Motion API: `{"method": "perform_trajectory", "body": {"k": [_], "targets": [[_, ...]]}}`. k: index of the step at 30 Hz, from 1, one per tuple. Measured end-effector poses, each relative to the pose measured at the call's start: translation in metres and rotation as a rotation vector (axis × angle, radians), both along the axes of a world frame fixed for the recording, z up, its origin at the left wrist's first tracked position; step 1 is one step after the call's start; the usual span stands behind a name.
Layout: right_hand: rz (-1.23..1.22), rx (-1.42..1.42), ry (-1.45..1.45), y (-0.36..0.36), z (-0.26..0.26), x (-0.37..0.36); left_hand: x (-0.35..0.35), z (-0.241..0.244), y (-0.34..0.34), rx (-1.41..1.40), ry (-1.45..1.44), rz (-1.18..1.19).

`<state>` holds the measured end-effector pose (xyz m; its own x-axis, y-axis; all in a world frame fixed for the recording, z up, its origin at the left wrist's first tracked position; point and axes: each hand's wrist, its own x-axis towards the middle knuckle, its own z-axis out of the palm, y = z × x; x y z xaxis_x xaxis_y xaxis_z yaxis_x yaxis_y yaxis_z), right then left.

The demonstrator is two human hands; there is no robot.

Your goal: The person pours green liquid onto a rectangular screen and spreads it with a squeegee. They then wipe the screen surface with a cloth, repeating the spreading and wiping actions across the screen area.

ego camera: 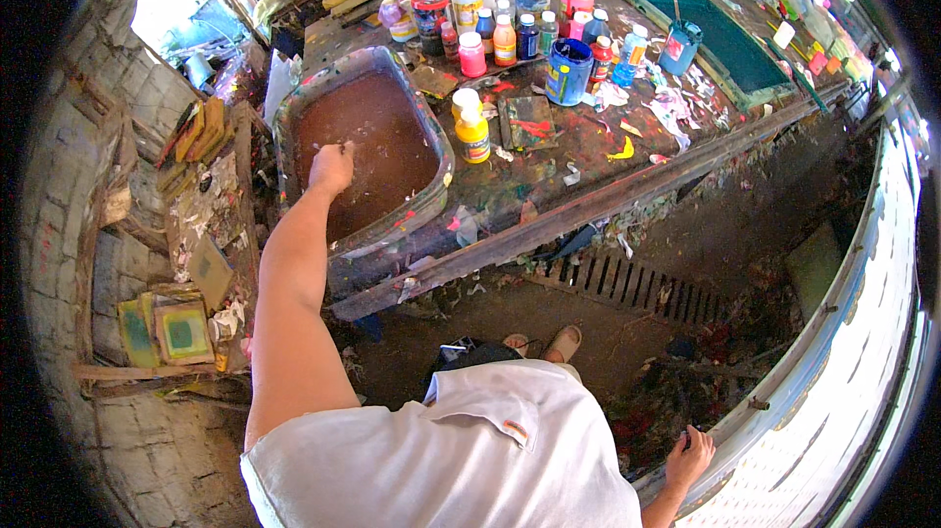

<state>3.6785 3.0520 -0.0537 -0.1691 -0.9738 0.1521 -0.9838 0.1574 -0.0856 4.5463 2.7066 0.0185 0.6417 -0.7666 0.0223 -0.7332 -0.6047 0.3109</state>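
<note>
My left hand (332, 169) reaches out over a paint-stained basin (439, 198) at the left end of the table. Murky brown water (382, 131) fills much of it, with pale bits floating. The fingers point down at the water and are bunched; whether they grip anything is hidden. Low at the right, my right hand (689, 456) hangs beside my body with fingers curled around a small dark object (687, 441), too small to name. Two yellow paint bottles with white caps, the front one (472, 137) nearest, stand just right of the basin.
On the stained worktable (514, 197) are a blue paint tub (568, 72), a pink bottle (472, 54), several other paint containers and a screen-printing frame (720, 43). Small framed screens (184, 333) lean at the left. A slatted grate (639, 285) lies below the table. Corrugated sheeting (831, 410) curves along the right.
</note>
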Motion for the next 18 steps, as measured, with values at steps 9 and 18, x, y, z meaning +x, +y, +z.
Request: {"method": "perform_trajectory", "body": {"k": [9,18], "targets": [[-0.029,0.031,-0.003,0.0,0.0,0.0,0.009,-0.023,0.012,-0.022,-0.082,-0.16],[-0.078,0.103,-0.034,-0.001,0.009,0.007,-0.009,-0.01,0.008,0.02,0.094,-0.311]]}}
